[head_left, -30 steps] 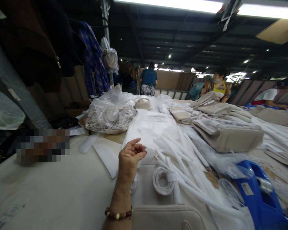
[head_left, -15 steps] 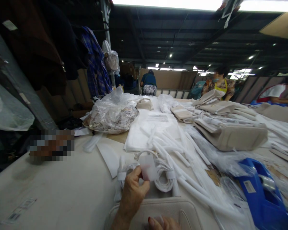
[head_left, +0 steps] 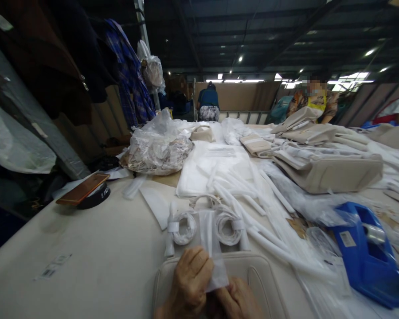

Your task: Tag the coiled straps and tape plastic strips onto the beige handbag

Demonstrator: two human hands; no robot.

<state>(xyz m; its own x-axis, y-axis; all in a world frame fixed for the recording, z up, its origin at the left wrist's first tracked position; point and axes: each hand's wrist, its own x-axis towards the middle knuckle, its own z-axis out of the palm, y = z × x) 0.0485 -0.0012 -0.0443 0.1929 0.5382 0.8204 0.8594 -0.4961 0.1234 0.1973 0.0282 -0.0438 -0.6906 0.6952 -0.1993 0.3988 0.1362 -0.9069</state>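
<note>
A beige handbag (head_left: 262, 270) lies in front of me at the bottom edge of the view. White-wrapped strap coils (head_left: 226, 230) sit side by side at its far end. Between them runs a translucent white plastic strip (head_left: 216, 261), its near end hanging over the bag. My left hand (head_left: 193, 277) is closed, its curled fingers gripping the strip's left edge. Close beside it, my right hand (head_left: 237, 299) pinches at the strip's lower end; its fingertips are partly hidden.
To the right stands a blue tape dispenser (head_left: 362, 252). White foam tubes (head_left: 286, 261) and more beige bags (head_left: 335, 175) lie behind and right. At left are a phone-like brown case (head_left: 83, 189) and a plastic-bagged heap (head_left: 159, 153). Co-workers stand farther back.
My left hand has come down and nearer with the strip, which now shows longer. My right hand has risen into view and meets the strip. The camera view has shifted slightly.
</note>
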